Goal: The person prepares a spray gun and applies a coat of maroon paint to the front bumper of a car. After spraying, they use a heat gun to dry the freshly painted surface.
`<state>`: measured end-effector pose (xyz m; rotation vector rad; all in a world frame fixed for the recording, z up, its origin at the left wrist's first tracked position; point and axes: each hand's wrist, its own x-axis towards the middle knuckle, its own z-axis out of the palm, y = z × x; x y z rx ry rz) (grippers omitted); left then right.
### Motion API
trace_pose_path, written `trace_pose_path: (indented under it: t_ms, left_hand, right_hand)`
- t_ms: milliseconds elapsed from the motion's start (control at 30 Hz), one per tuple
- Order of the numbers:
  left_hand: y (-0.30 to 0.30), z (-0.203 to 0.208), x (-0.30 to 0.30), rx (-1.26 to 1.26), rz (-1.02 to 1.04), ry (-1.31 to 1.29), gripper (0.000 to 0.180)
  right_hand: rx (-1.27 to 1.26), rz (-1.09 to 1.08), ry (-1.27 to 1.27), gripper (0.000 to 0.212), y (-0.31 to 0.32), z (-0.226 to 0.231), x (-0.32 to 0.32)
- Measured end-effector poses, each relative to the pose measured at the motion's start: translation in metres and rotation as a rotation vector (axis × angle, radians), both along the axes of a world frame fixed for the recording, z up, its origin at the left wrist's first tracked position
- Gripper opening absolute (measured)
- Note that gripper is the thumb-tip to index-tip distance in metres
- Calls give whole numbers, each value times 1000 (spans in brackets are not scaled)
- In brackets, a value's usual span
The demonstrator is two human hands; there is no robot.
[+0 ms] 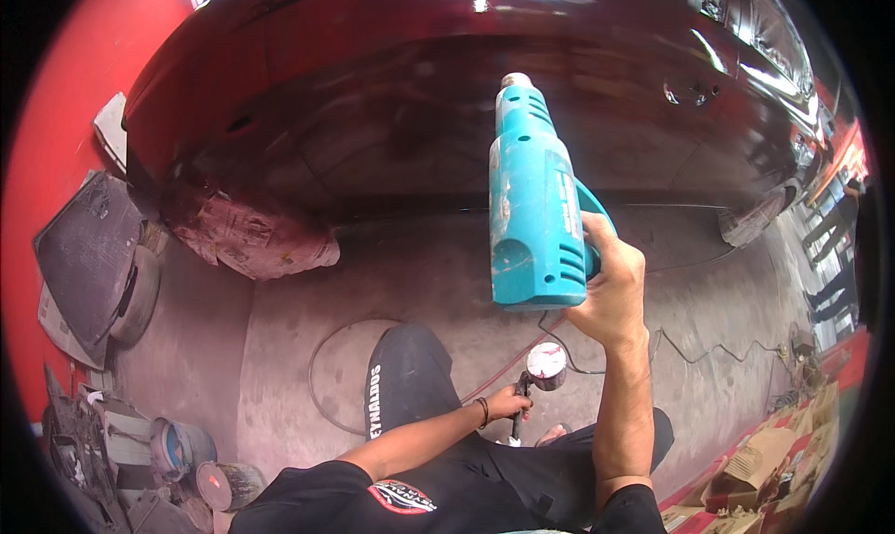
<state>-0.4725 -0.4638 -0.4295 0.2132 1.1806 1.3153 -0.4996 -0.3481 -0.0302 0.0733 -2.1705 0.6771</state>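
Note:
My right hand [611, 278] grips the handle of a teal heat gun [533, 217], fingers wrapped round it. Its metal nozzle points at the glossy dark red side of a car [401, 105]; whether it touches cannot be told. Low in front of my body, my left hand [506, 405] is closed on the dark handle of what looks like a paint spray gun. A round cup with a white, red-smeared top [546, 361] sits on it. Part of the spray gun is hidden by my fingers.
Paper masking covers the car's left wheel [256, 240] and right wheel [753, 219]. A hose [322, 385] and a dark cord [713, 349] cross the concrete floor. Panels [89, 254], a tire [140, 296] and buckets [182, 448] stand left. Cardboard boxes [755, 459] lie right.

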Motion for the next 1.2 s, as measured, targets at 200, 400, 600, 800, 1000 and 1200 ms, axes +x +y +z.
trace_pose_path:
  t_ms: [200,400,600,800,1000,1200]
  left_hand:
    - [-5,25,-7,-15,-94,68,23]
    - [7,22,-12,-3,-72,50,46]
    - [3,37,-7,-47,-68,72,39]
    - [-1,18,-17,-31,-84,6,40]
    - [7,35,-12,-41,-93,54,40]
    - [5,33,-9,-49,-87,57,48]
  right_hand:
    - [33,-117,-36,48,32,6,20]
    - [30,-133,55,41,43,11,20]
    - [-82,-157,85,42,58,8,32]
    - [-163,-113,101,43,55,12,28]
    - [-146,-56,176,39,62,9,27]
    - [-199,-45,164,37,65,13,33]
